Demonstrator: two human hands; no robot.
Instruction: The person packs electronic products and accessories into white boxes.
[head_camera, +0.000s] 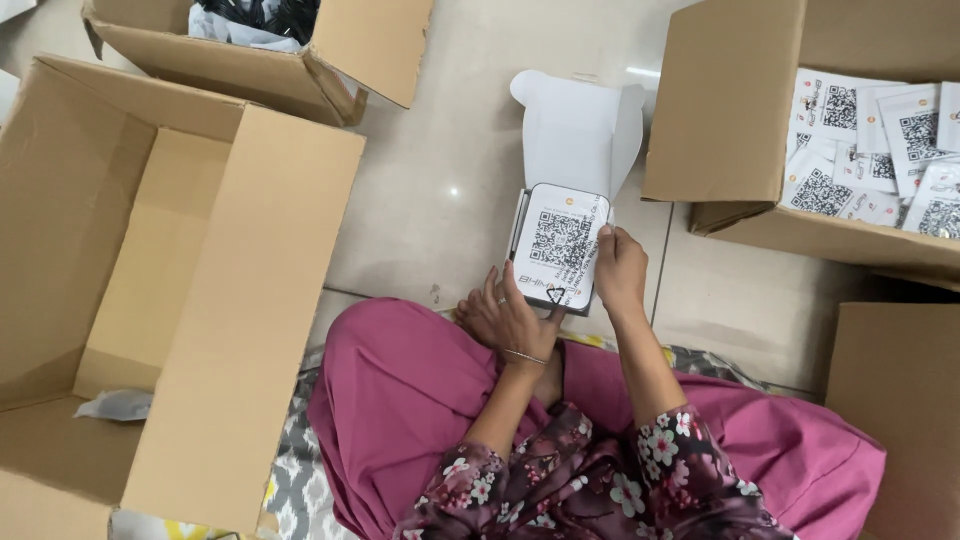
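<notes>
Pale glossy floor tiles (440, 190), ringed by brown cardboard boxes: a big open one (150, 300) at left, another (760, 120) at right full of white printed cards (880, 140). Between both hands, above pink-trousered knees, a small white carton (575, 130) with rounded lid flap raised, a rounded white card (560, 245) lying on its mouth, long axis pointing away. Left hand (505, 320) cupped under the near edge, fingers curled; right hand (620, 270) pinching the card's right edge, equally near.

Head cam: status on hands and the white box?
Left hand under white box, lid open. Right hand pressing card in. Nothing in the way; cartons around.
</notes>
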